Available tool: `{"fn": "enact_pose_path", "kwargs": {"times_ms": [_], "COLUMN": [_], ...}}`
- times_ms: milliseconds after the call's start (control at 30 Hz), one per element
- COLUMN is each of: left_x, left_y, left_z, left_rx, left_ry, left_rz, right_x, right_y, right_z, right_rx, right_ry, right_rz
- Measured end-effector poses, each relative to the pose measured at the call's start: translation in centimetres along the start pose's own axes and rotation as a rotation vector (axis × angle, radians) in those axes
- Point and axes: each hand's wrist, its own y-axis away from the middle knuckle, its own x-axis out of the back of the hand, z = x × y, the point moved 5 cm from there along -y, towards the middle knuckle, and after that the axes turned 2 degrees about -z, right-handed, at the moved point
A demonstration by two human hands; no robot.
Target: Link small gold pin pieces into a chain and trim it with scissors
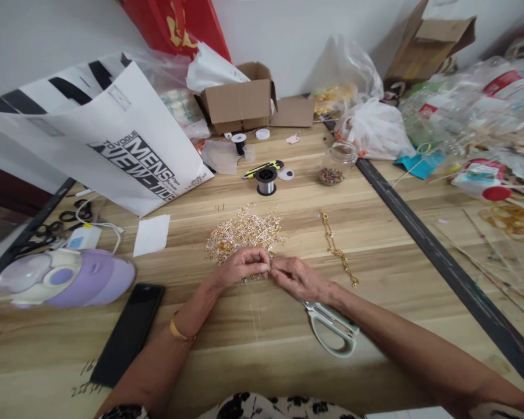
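Observation:
My left hand (pixel 247 263) and my right hand (pixel 299 277) meet fingertip to fingertip at the near edge of a pile of small gold and silvery jewellery pieces (pixel 240 230). Both are closed in a pinch. Whatever lies between the fingertips is too small to make out. Under my right wrist lies a pair of scissors (pixel 334 331), its pale handles toward me and its blades mostly covered. A gold chain (pixel 338 253) is stretched out on the table to the right of the pile.
Behind the pile stand a wire spool (pixel 266 183), a yellow-black utility knife (pixel 264 168) and a jar of beads (pixel 337 166). To the left are a phone (pixel 128 331), a purple bottle (pixel 87 276) and a white paper bag (pixel 135 145). Plastic bottles (pixel 475 110) crowd the right.

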Motion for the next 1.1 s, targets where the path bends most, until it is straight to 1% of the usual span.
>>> {"fn": "enact_pose_path", "kwargs": {"times_ms": [100, 200, 367, 533, 633, 833, 1100], "left_x": [0.1, 0.2, 0.3, 0.4, 0.4, 0.7, 0.7], "left_y": [0.0, -0.1, -0.1, -0.1, -0.1, -0.2, -0.1], "left_z": [0.2, 0.1, -0.2, -0.2, -0.1, 0.1, 0.2], "left_rx": [-0.040, -0.060, -0.059, -0.059, -0.063, -0.067, -0.033], "left_ry": [0.012, 0.013, 0.049, 0.097, 0.075, 0.024, -0.034], "left_rz": [0.065, 0.126, 0.158, 0.194, 0.210, 0.266, 0.242], "right_x": [0.2, 0.6, 0.6, 0.3, 0.5, 0.9, 1.2], "right_y": [-0.1, -0.1, 0.0, 0.0, 0.0, -0.1, 0.0], "right_z": [0.3, 0.5, 0.8, 1.0, 1.0, 0.7, 0.6], "right_rx": [-0.062, -0.100, -0.102, -0.109, -0.114, -0.085, -0.052], "right_ry": [-0.195, -0.298, -0.340, -0.368, -0.343, -0.211, -0.078], "right_rz": [-0.022, -0.002, 0.008, -0.026, -0.004, 0.073, 0.168]}}
